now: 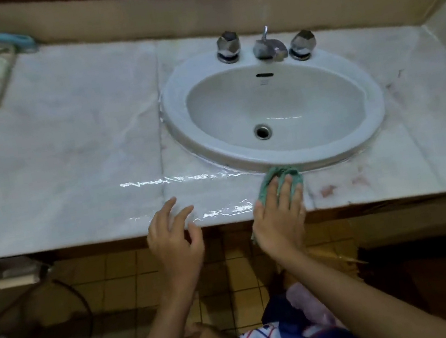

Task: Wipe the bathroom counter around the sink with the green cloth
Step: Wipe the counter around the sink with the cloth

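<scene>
Pressing the green cloth [280, 179] against the front rim of the sink [176, 111].

Bunched at the sink's front edge, stretching back toward the counter [64, 152] lip, pinned under the flat, straight-fingered right hand [279, 218]. Nothing in the left hand [175, 234], spread loose at the sink's front left. Likely sweeping next along the rim, toward the wet streaks [182, 179] on the left.

The green cloth [282, 175] lies bunched on the wet, pale marble counter [64, 155], touching the near rim of the white oval sink [273, 106], pressed flat there.
</scene>
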Tool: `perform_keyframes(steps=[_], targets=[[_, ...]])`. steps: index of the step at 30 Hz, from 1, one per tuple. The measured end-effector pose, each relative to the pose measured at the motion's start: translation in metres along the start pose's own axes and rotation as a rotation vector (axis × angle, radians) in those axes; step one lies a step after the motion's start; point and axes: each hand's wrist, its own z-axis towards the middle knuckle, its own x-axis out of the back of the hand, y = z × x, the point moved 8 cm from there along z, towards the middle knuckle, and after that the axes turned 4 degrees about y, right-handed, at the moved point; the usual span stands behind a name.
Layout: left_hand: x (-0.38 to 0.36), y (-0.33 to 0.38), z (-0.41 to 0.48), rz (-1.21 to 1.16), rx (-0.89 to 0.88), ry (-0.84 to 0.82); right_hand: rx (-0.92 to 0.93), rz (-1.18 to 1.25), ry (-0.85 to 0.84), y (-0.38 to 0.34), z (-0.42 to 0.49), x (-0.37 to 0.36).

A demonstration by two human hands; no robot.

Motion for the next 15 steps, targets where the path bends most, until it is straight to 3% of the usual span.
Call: perform_keyframes(steps=[5,15], targets=[[0.045,-0.069,0.009,0.163,0.108,0.039,0.259,-0.023,-0.025,-0.102,-0.023,-0.027],[0.120,-0.141,0.073,0.192,0.209,0.200,0.429,-0.037,-0.049,-0.202,0.024,-0.045]])
